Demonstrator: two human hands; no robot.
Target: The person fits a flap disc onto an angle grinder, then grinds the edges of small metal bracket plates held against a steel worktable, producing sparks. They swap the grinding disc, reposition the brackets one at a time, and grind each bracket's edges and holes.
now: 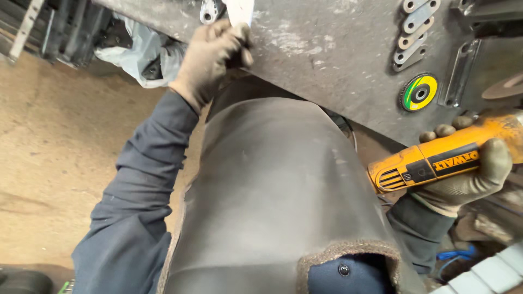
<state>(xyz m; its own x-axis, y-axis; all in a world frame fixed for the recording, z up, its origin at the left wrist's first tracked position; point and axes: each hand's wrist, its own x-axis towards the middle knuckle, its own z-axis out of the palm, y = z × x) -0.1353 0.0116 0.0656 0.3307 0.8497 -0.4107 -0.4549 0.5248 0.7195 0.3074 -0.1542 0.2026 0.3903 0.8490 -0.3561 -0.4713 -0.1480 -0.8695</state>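
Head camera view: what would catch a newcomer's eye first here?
The orange power tool stands out at the right edge, clasped in the gloved right hand. Next comes the round green-and-yellow abrasive disc lying flat on the grey metal workbench, beside a row of slotted metal link plates. At top centre, the gloved left hand closes on a pale flat metal piece at the bench edge.

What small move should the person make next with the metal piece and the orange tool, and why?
Probably bring the orange power tool up from the bench edge toward the metal piece. The gloved left hand already grips that piece at the far edge of the steel bench, while the right hand holds the tool low and well apart from it.
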